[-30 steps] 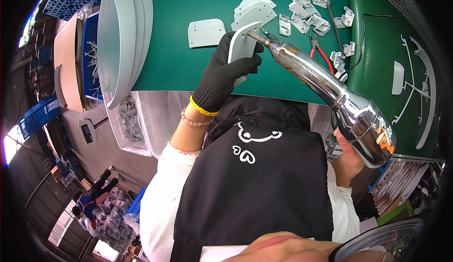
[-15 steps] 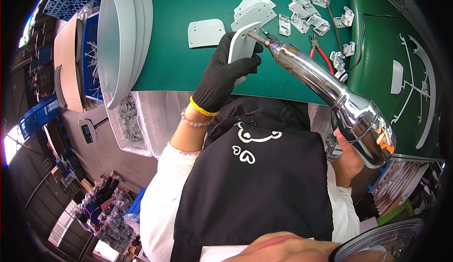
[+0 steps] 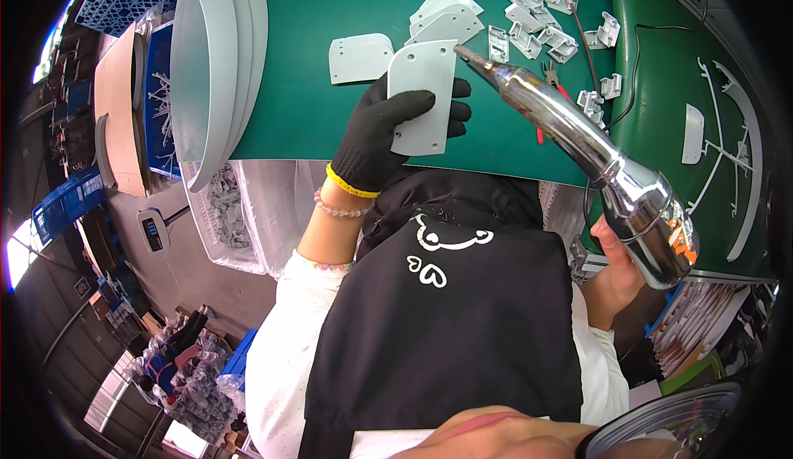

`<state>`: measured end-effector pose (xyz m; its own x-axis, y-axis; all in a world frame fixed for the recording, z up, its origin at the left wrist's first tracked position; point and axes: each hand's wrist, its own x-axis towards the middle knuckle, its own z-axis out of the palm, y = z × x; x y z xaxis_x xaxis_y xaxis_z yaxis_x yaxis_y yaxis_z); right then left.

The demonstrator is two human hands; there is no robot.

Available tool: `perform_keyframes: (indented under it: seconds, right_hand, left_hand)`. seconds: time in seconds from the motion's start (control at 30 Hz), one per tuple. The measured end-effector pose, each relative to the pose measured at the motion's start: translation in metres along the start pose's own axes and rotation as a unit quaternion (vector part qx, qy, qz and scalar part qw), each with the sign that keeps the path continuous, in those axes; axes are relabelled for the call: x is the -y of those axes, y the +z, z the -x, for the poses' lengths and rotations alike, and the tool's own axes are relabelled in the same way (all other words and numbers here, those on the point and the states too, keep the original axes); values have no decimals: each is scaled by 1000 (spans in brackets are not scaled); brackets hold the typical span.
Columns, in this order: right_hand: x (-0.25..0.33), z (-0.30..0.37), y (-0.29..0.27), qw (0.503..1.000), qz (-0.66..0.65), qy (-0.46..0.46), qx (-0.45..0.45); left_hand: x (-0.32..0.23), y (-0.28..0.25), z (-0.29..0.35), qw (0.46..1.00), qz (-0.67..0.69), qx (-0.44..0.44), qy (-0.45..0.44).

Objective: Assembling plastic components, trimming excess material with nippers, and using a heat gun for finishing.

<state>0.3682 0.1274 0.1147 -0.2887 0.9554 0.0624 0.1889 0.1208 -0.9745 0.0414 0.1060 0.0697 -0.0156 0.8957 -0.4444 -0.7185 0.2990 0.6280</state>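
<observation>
My left hand (image 3: 376,124), in a black knit glove, grips a light grey plastic plate (image 3: 424,79) with rounded corners and small holes. The thumb lies across the plate's face, and the fingers reach out behind its right edge. A chrome heat gun (image 3: 570,133) is in my bare right hand (image 3: 615,273), which is partly hidden behind its body. The gun's narrow nozzle points up and left, its tip close to the plate's upper right corner. Another grey plate (image 3: 361,57) lies flat just left of the held one, and several overlapping plates (image 3: 446,17) lie beyond it.
Small grey brackets (image 3: 541,21) and red-handled pliers (image 3: 552,79) lie on the green table (image 3: 306,120). Large curved grey panels (image 3: 248,62) stand at the left, above a clear plastic bin (image 3: 285,203) of parts. A black cable (image 3: 632,79) runs over the right side.
My left hand has turned the plate, so its broad face now shows. The heat gun has shifted slightly right, its tip moving from the plate's hole to beside the corner.
</observation>
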Motion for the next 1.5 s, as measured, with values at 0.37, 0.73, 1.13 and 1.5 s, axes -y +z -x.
perform_keyframes:
  seconds: [0.37,0.73,1.13,1.5]
  right_hand:
    - [2,-13,-2,998,-17,3,-65]
    - [-4,-12,-9,998,7,-2,-58]
    - [1,-12,-3,997,-2,17,-75]
    - [-1,-16,-3,998,50,-40,6]
  left_hand:
    - [2,-16,-12,998,-36,-30,-33]
    - [28,-55,-117,599,-789,-81,110]
    - [20,-126,-64,492,-782,-288,252]
    - [6,-149,-31,497,-804,-250,210]
